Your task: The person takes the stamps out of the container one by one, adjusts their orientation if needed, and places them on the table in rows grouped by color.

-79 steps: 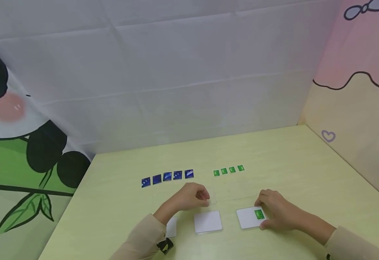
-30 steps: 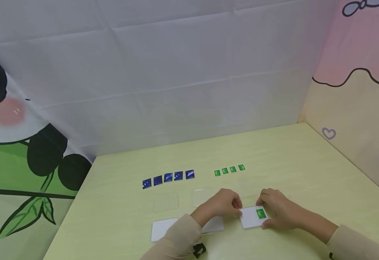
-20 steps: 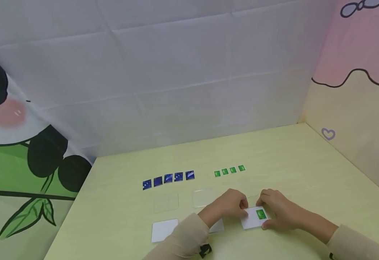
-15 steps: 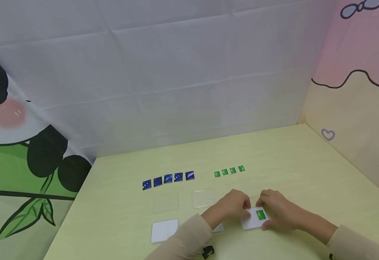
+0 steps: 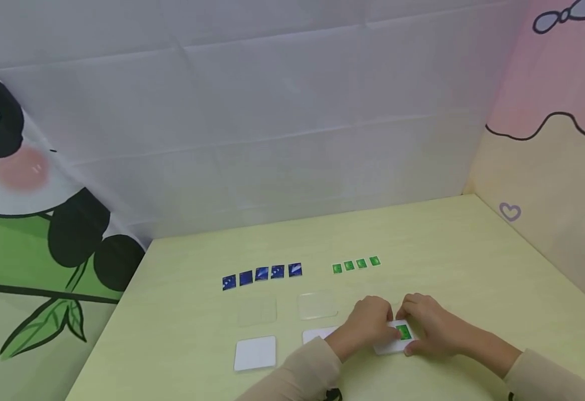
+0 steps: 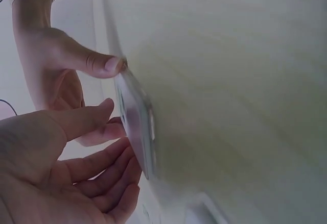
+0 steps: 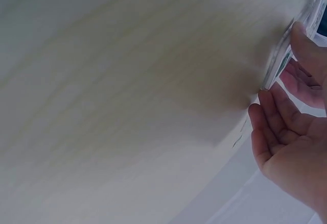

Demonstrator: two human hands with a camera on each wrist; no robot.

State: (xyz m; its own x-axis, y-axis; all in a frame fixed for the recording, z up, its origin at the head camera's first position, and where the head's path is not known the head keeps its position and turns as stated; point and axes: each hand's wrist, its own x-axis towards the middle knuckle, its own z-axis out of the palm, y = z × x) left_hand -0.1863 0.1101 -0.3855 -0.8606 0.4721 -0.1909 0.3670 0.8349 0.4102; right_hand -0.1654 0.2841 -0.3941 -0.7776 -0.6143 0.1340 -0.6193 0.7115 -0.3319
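Note:
On the table's near right, a white card stack (image 5: 390,349) bears a small green picture card (image 5: 405,332) on top. My right hand (image 5: 434,326) grips the stack's right side, thumb at the near corner and fingers at the far one. My left hand (image 5: 370,321) lies over the stack's left part. Its thumb reaches across to the green card's left edge, and its fingers bend loosely by the stack's far edge. In the left wrist view the stack (image 6: 137,122) is edge-on, with the left thumb by its face; whether that thumb pinches anything is unclear.
Two more white card stacks lie leftward, one (image 5: 254,353) plain to see, another (image 5: 317,333) partly behind the left arm. Two clear plastic rectangles (image 5: 257,312) lie beyond them. Farther back are a row of blue picture cards (image 5: 262,273) and a row of green ones (image 5: 349,265).
My left hand has moved rightward from above the middle stack onto the right stack, its thumb sliding over to the green card. The right hand keeps its place.

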